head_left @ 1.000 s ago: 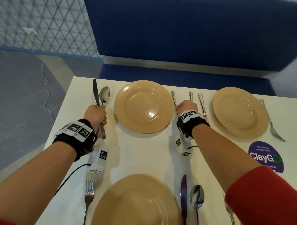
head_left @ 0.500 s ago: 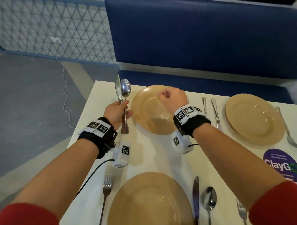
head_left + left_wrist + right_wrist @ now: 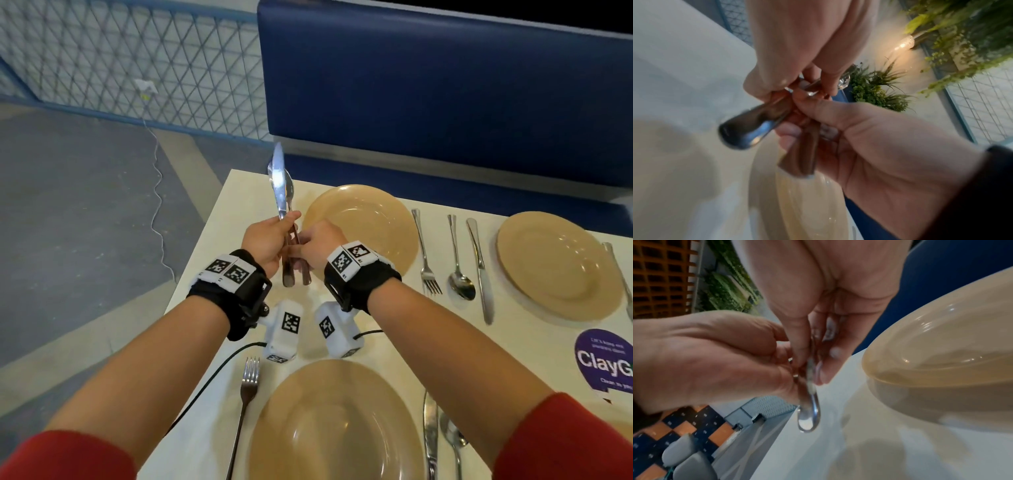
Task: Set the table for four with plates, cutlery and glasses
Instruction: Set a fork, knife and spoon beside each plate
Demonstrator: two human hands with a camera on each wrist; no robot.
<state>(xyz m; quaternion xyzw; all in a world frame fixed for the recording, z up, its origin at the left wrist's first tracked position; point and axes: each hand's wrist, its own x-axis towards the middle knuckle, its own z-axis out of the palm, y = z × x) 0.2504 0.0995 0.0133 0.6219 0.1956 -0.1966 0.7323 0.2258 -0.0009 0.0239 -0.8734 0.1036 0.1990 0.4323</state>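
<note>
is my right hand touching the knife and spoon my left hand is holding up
Touching. In the left wrist view the right hand has thumb and fingers closed on the handle ends of the knife and spoon that the left hand grips.

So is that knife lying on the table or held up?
Held up. The left hand grips the knife with a spoon, blade pointing up, above the table.

L hand [image 3: 797, 48] & R hand [image 3: 869, 138] both pinch cutlery handles [image 3: 756, 123] above tan plate [image 3: 797, 203], blurry.
</note>
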